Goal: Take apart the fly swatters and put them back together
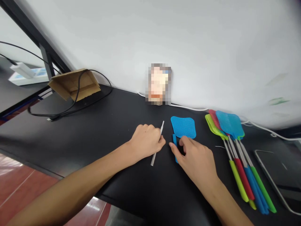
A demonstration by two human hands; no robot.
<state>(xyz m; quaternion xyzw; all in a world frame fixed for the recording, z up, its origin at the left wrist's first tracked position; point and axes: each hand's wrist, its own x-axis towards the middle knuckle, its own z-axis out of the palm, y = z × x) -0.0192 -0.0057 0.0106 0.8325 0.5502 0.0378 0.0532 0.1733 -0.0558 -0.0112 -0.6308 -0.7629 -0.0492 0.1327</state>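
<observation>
My left hand (pixel 148 139) is closed around a thin silver metal rod (pixel 153 158), whose narrower whitish tip sticks out above the fist and whose tube end shows below. Just to the right, my right hand (pixel 197 157) hovers at a slim blue plastic handle (pixel 175 139) on the table. Its thumb crosses over the handle, while the curled index finger stays apart from the thumb; the other fingertips are hidden. Above that hand lies a detached blue fly swatter head (pixel 183 126) with a mesh surface.
Several fly swatters (pixel 244 169) with coloured handles lie stacked on the black table (pixel 113 125) at right, beside a phone-like device (pixel 279 175). An open cardboard box (pixel 75 84) and a black cable (pixel 68 110) are at left. A blurred-out upright item (pixel 158 84) leans against the wall.
</observation>
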